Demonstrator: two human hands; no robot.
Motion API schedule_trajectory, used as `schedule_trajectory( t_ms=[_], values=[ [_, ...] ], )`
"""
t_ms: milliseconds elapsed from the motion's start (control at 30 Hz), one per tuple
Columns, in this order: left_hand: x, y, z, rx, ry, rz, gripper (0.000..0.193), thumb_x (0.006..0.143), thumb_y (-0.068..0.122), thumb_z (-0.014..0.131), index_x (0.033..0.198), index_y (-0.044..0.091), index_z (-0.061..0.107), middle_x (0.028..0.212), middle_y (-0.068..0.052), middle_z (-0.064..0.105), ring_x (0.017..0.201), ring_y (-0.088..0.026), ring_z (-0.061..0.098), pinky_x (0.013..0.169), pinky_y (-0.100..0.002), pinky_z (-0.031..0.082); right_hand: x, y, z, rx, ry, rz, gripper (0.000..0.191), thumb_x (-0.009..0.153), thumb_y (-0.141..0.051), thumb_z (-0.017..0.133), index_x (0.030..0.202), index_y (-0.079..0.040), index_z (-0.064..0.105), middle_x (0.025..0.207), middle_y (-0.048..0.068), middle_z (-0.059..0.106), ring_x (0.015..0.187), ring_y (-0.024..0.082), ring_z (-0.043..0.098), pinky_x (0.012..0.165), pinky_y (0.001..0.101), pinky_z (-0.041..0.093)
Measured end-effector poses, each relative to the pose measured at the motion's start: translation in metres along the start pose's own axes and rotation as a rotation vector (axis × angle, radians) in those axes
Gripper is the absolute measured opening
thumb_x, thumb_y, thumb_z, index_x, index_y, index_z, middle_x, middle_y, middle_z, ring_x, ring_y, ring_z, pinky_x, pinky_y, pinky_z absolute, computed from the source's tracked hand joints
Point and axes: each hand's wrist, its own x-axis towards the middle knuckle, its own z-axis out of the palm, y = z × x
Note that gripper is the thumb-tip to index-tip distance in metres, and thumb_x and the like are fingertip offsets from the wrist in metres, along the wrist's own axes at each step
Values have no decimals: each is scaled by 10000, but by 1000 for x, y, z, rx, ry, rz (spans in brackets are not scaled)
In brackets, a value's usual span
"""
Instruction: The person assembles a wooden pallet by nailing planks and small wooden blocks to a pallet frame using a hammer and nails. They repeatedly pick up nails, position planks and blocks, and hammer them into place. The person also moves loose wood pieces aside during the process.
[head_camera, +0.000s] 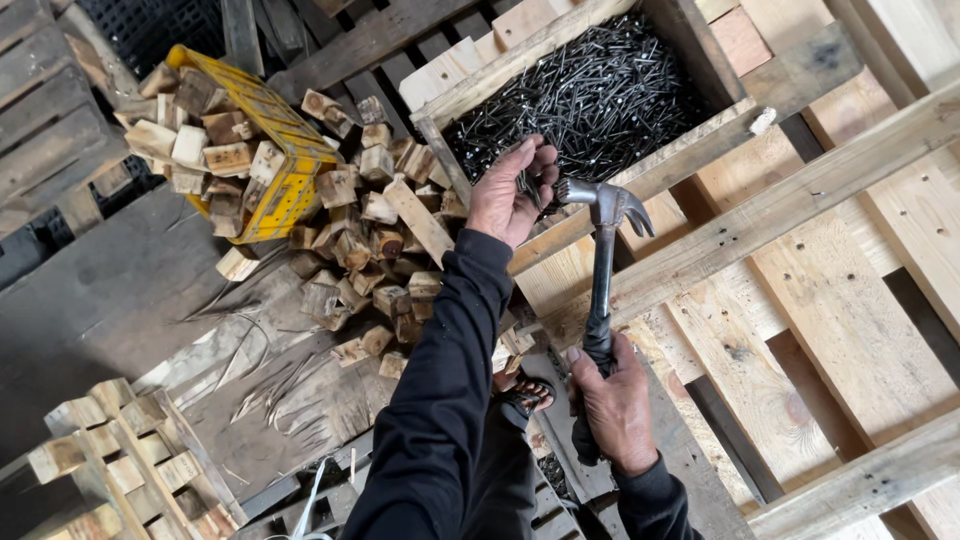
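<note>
My left hand (512, 190) reaches into a wooden box (560, 40) full of dark nails (600, 90) and pinches a few nails between its fingers at the box's near edge. My right hand (615, 405) grips the black handle of a steel claw hammer (603, 270). The hammer stands upright, its head beside my left hand above a plank of the pallet (800, 300). Both arms wear black sleeves.
A heap of small wood blocks (360, 250) lies left of the box, spilling from a tipped yellow crate (270, 130). More blocks are stacked in rows at bottom left (120, 460). A sandalled foot (525, 395) rests below. Loose wires (270, 390) lie on a grey board.
</note>
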Motion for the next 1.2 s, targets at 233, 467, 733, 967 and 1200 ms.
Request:
schedule_trajectory(
  t_ms=[233,467,733,967,1200],
  values=[
    [-13,4,-1,-34,4,1,238,954,239,708,1105,54,701,813,-28,699,744,-193,669,637,-323,546,0,5,2,89,13,62,379,924,-242,654,1202,-19,527,633,37,567,496,125,560,447,284,484],
    [-69,-27,24,-156,-278,-141,264,1024,266,675,1145,31,682,776,-3,674,587,-123,578,571,-278,463,-59,12,-24,333,95,40,357,898,-94,579,1241,-14,519,855,44,574,581,124,560,472,286,479],
    [-204,-167,103,-194,-367,-564,229,1042,291,652,1078,65,652,805,14,652,555,-71,448,501,-220,350,-202,55,-117,443,406,-153,378,917,-81,647,1265,12,533,936,60,612,645,139,611,546,285,503],
    [-401,-339,94,138,-444,-1006,264,1028,304,699,1068,44,676,693,52,505,574,-72,399,503,-243,326,-418,171,-184,302,847,-305,355,927,-26,683,1212,-31,470,950,67,676,706,115,591,648,272,500],
    [-512,-426,55,585,-584,-1138,541,912,549,624,1101,47,685,896,-19,760,543,-45,410,480,-225,361,-553,304,-158,759,1161,119,211,889,9,613,1070,-19,509,692,53,575,438,133,538,420,294,462]
  ],
)
